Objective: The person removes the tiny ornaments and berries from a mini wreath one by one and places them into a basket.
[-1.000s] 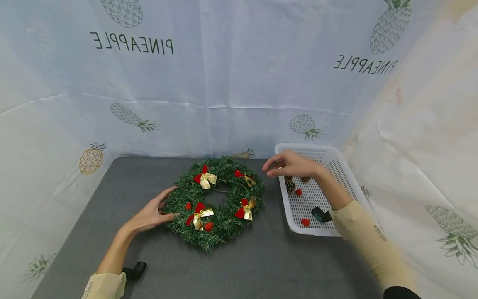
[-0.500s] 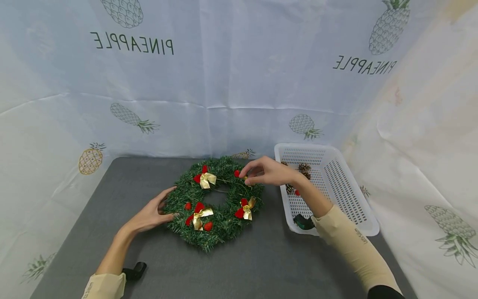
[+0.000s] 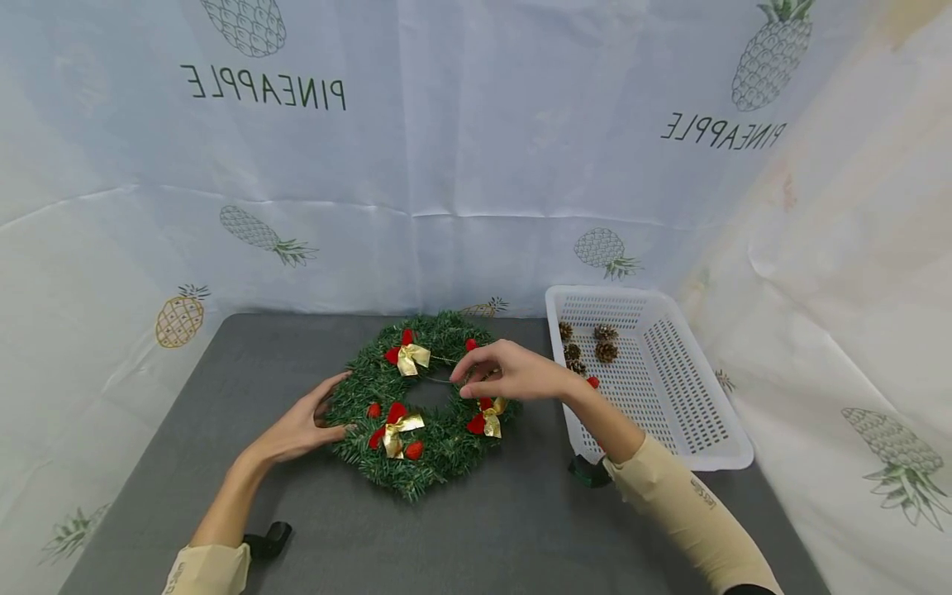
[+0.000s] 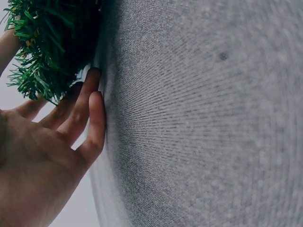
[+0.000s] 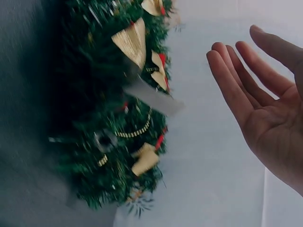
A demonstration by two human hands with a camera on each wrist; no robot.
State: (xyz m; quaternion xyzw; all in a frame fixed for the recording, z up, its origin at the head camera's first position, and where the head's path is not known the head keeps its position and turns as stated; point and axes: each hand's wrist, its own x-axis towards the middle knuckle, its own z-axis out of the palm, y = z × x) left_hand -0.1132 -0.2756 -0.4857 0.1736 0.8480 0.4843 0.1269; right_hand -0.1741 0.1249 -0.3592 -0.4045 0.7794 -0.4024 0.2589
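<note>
A green wreath [image 3: 446, 459] lies on the dark table, decorated with gold-and-red bows [image 3: 411, 359] and red berries [image 3: 414, 450]. A gold bead string [image 5: 137, 132] runs over its greenery in the right wrist view. My left hand [image 3: 301, 426] holds the wreath's left edge. In the left wrist view its fingertips [image 4: 97, 109] reach low against the edge, close to the tabletop. Above the wreath's right part hovers my right hand [image 3: 513, 372], its fingers loosely bent with nothing between them. It hides part of the upper right bow; the right wrist view shows it apart from the greenery.
To the right stands a white perforated basket [image 3: 647, 292], holding several pine cones [image 3: 606, 352] and a red berry [image 3: 592, 382]. The grey table [image 3: 416, 554] meets a pineapple-print curtain [image 3: 476, 149] at its back.
My right hand has moved left and nearer from beside the basket to over the wreath. Its forearm uncovers more of the basket's right side. The left hand and the wreath have stayed put.
</note>
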